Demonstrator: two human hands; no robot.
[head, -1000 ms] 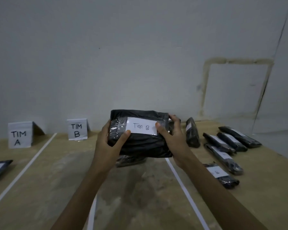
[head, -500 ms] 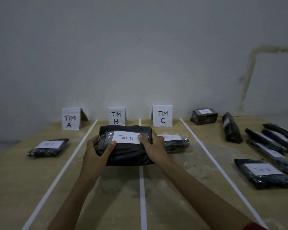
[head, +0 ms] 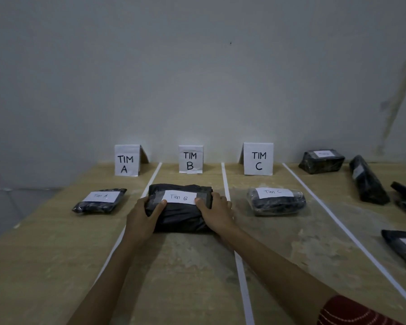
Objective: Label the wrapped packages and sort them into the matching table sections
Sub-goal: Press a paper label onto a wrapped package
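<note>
A black wrapped package with a white "Tim B" label (head: 181,214) rests on the wooden table (head: 197,277) in the middle section, in front of the "TIM B" sign (head: 190,159). My left hand (head: 142,216) grips its left end and my right hand (head: 217,213) grips its right end, thumbs on top beside the label. A package labelled "Tim A" (head: 100,200) lies in the left section before the "TIM A" sign (head: 126,160). Another labelled "Tim C" (head: 275,201) lies in the right section before the "TIM C" sign (head: 258,159).
White tape lines (head: 225,181) divide the table into sections. Several more black packages (head: 321,160) lie at the far right beyond the last line, one near the right edge (head: 403,248). A grey wall stands behind the signs. The table's left edge drops off to the floor.
The "Tim B" package came down and leftward from mid-air and now lies on the table in the B section, both hands still on it. The view turned left.
</note>
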